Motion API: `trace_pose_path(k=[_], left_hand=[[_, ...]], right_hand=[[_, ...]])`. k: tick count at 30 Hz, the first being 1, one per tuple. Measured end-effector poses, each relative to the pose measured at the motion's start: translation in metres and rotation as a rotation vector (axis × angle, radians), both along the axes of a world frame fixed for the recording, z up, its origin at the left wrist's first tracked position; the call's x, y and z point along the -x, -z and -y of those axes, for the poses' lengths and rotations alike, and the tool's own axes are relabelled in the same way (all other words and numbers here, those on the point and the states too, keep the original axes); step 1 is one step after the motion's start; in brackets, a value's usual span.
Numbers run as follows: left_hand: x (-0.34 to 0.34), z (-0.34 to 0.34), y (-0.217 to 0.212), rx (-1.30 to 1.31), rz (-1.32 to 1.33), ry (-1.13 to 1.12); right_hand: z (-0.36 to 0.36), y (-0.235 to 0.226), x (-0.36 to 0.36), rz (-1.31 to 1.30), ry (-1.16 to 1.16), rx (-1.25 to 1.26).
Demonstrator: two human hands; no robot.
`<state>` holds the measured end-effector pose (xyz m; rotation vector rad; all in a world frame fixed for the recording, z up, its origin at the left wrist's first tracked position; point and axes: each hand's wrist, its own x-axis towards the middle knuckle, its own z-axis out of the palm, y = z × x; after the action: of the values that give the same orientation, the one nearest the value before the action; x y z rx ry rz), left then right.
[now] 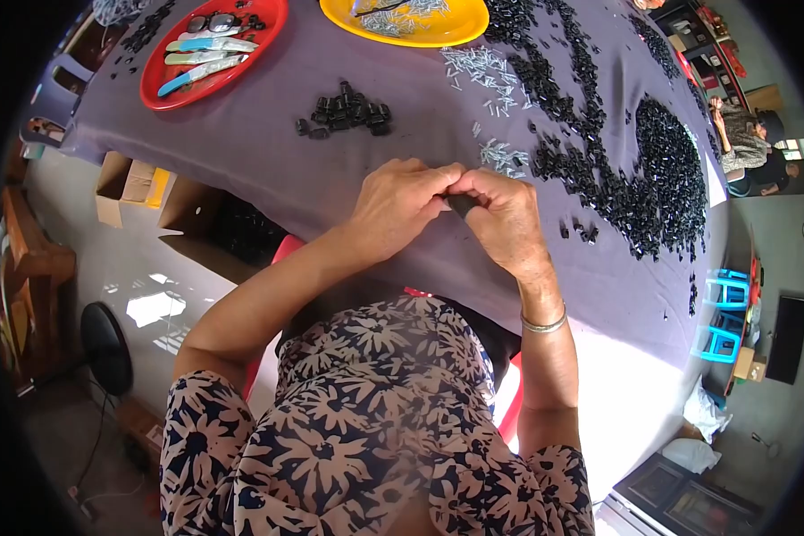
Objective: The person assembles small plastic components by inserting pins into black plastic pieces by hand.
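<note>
My left hand [395,207] and my right hand [507,221] meet fingertip to fingertip over the near part of the cloth. The right fingers are closed around a short dark piece [461,205], whose kind I cannot make out. Pinched against it, my left thumb and forefinger hide whatever they hold. Just beyond the right hand lies a small heap of silver screws [504,159]. Farther off to the left is a little pile of black plastic parts [347,113].
Loose black parts [670,188] spread widely over the grey-purple cloth [268,98] on the right. A red plate [154,87] with blue- and white-handled tools stands far left, beside a yellow plate [473,31] of screws. Cardboard boxes [188,214] sit below the left edge.
</note>
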<state>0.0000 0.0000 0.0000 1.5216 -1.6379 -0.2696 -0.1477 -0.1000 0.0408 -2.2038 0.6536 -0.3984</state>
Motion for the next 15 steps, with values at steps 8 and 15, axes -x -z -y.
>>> trace_pose_path(k=[8,15], left_hand=[[-0.003,0.0,0.005,0.114,-0.167,-0.029],[-0.012,0.005,0.0,0.127,-0.288,0.069]], right_hand=[[0.013,-0.016,-0.013,-0.151,0.032,-0.586],[0.036,-0.017,-0.017,-0.23,-0.083,-0.676]])
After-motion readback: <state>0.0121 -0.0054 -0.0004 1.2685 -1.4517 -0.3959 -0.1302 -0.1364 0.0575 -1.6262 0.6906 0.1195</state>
